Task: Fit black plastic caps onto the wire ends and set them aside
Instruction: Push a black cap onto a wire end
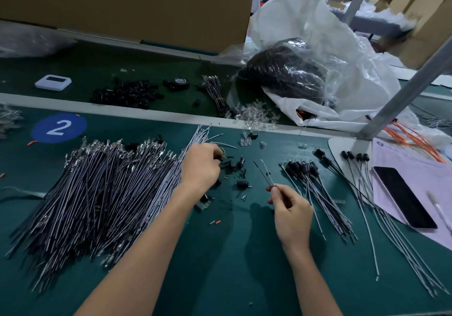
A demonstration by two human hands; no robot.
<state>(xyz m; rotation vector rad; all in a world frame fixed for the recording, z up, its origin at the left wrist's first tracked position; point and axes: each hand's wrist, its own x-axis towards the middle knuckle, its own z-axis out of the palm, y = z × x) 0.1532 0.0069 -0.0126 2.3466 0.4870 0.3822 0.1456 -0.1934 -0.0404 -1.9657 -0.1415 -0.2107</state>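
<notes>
Head view: left hand (199, 166) pinches black cap (218, 157), right hand (292, 215) pinches wires (264, 172); bare mat (220, 266) toward near edge.

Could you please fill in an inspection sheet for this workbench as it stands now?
Surface: green mat with a blue "2" sticker.
Job's things: uncapped wire pile on the left; capped wires on the right; loose black caps between them.
Clutter: phone, pen and pink paper at right; clear plastic pieces at the mat's far edge.
Hands: left hand appears to pinch one of the loose black caps; right hand pinches a wire pair.
Cables: orange wires at far right; tied wire bundle on the far belt.
Surroundings: plastic bags, cardboard, metal post.
</notes>
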